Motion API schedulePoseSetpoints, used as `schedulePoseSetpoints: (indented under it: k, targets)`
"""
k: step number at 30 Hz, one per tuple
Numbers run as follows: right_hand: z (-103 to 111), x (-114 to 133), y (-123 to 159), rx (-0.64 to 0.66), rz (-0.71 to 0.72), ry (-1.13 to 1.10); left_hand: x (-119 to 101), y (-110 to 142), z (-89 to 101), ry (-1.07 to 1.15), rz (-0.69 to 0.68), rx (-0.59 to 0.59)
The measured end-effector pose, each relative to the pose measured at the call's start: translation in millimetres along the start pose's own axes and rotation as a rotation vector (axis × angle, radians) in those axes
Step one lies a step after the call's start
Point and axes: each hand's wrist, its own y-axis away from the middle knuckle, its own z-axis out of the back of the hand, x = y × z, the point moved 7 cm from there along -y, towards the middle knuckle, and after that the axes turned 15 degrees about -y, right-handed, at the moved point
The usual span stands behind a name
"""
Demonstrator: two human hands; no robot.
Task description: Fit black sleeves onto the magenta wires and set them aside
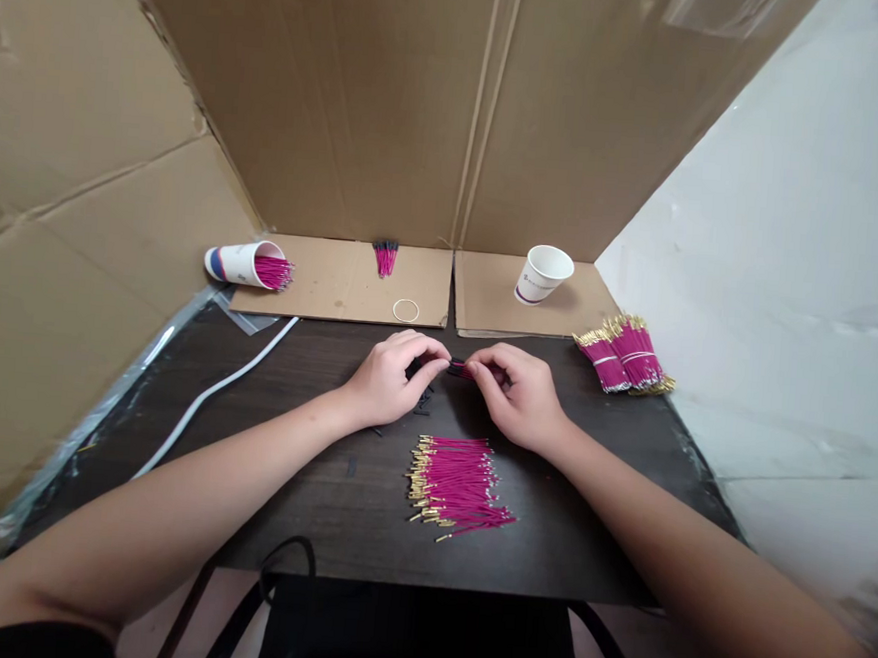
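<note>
My left hand [398, 376] and my right hand [516, 393] face each other over the middle of the table, fingertips pinched. Between them are short magenta wires with black sleeves [458, 367]; the right fingers grip the magenta part, the left fingertips close on the black ends. How many wires there are, I cannot tell. Small black sleeves [423, 402] lie loose beneath my left hand, partly hidden by it. Nearer my body, a row of magenta wires with gold metal ends [458, 483] lies on the table, gold ends to the left.
A tipped paper cup [237, 263] holds magenta wires at left. On cardboard [322, 286] lie black-tipped wires [385, 257] and a rubber band [405, 311]. An upright cup [543, 274] stands right of them. Banded wire bundles [629, 354] lie far right; a white cable [216, 389] crosses the left.
</note>
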Motion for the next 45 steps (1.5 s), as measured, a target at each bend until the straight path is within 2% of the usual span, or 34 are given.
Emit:
schedulePoseSetpoints:
  k: [14, 24, 31, 45]
  targets:
    - [2, 0, 0, 0.003, 0.01, -0.016, 0, 0, 0.8, 0.004, 0.029, 0.016]
    - [4, 3, -3, 0.024, 0.086, 0.094, 10, 0, 4.5, -0.164, 0.091, -0.01]
    - [3, 3, -2, 0.022, 0.051, 0.045, -2, -1, 2.0, -0.086, -0.026, -0.006]
    - [3, -3, -1, 0.007, -0.015, -0.013, 2, 0, 0.8, -0.087, -0.052, -0.063]
